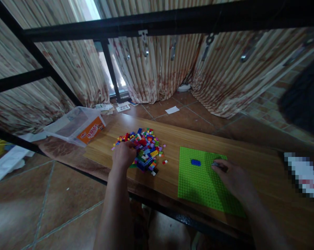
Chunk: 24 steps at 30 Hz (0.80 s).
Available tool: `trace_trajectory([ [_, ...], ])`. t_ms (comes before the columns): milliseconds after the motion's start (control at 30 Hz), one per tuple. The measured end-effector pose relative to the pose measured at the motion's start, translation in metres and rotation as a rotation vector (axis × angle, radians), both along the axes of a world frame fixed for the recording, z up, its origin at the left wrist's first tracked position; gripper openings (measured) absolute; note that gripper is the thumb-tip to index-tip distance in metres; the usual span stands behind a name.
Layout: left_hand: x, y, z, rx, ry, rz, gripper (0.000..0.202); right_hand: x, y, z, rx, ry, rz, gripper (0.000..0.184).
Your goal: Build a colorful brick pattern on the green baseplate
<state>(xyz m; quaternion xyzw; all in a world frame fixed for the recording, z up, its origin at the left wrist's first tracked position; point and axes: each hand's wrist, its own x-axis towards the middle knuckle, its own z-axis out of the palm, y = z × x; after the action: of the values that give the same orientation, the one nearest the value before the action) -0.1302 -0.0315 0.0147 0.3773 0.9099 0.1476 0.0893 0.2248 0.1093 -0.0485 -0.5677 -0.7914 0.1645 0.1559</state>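
Observation:
My left hand [123, 155] is at the near left side of a pile of small colourful building bricks [147, 146]. Its fingers are curled down among the bricks, and what they hold, if anything, is hidden. On the right, a green studded baseplate [195, 187] lies flat on the wooden board. One blue brick [195, 162] sits on its upper part. My right hand [231, 175] is over the plate's right side, thumb and fingers pinched on a small dark greyish brick [216, 164]. Whether that brick touches the studs, I cannot tell.
A clear plastic tub [75, 126] with an orange label stands at the board's left end. A few loose bricks [164, 162] lie between pile and plate. A black metal bar [157, 26] with hanging hooks crosses above. A blurred-out pale object [305, 177] is at far right.

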Motion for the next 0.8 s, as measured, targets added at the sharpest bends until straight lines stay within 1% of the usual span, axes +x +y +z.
trace_trajectory([
  [167,0.006,0.005,0.000,-0.043,-0.004,0.002,0.031,0.000,0.000,-0.001,-0.001,0.008,-0.006,0.031],
  [300,0.007,0.009,-0.002,-0.067,0.009,0.029,0.030,0.001,0.000,-0.003,0.021,0.001,0.012,0.029],
  [433,0.005,0.009,-0.003,-0.055,0.021,0.048,0.029,-0.002,-0.002,0.001,0.036,-0.024,0.022,0.028],
  [567,0.002,0.010,0.000,-0.063,0.030,0.060,0.029,-0.006,-0.005,0.007,0.025,-0.006,0.013,0.024],
  [667,0.000,0.011,0.001,-0.070,0.016,0.050,0.029,-0.007,-0.005,0.009,0.035,0.001,0.011,0.022],
  [800,-0.001,0.013,-0.001,-0.066,0.011,0.003,0.031,-0.007,-0.005,0.011,0.027,0.031,0.013,0.019],
])
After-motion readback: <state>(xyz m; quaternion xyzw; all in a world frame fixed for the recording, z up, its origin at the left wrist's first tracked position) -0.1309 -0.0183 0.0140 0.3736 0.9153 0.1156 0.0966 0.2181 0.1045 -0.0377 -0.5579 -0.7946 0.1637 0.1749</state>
